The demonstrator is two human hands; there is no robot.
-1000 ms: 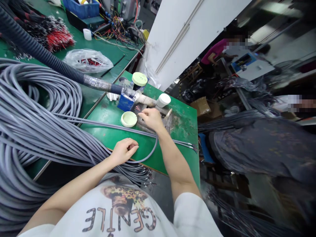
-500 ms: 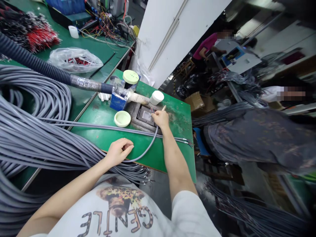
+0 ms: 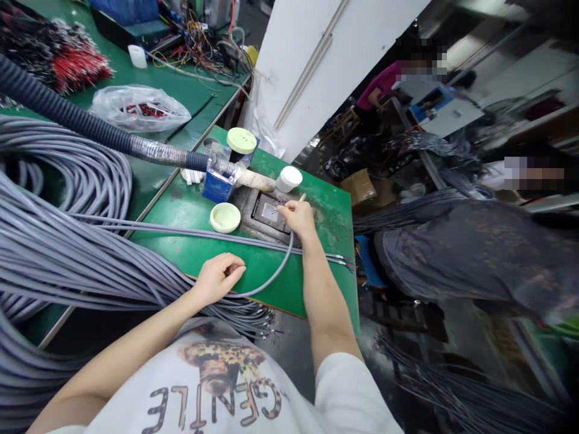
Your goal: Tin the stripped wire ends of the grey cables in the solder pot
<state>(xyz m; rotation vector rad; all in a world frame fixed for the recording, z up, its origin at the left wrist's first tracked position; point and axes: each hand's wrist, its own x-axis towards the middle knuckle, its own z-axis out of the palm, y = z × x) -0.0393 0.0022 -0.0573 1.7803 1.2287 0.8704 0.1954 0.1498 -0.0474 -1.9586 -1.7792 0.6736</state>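
Observation:
My right hand [image 3: 298,218] pinches the end of a grey cable [image 3: 281,265], whose thin coloured wires fan out over a small metal solder pot [image 3: 270,211]. From there the cable curves down and left toward my left hand [image 3: 219,278]. That hand rests at the green table's near edge with fingers curled; what they hold, if anything, is hidden. An open pale-green tin [image 3: 225,217] stands left of the pot, and a white round container [image 3: 288,179] behind it. Two more grey cables [image 3: 199,234] lie across the table, their stripped ends at the right.
Large bundles of grey cable [image 3: 63,241] cover the left side. A dark corrugated hose [image 3: 81,123] reaches over to the pot beside a blue box [image 3: 218,185]. A plastic bag [image 3: 140,108] lies behind. Co-workers [image 3: 470,253] are at the right.
My right hand has shifted very slightly to the right, with the cable end still in it. My left hand looks unmoved. The view has moved a little.

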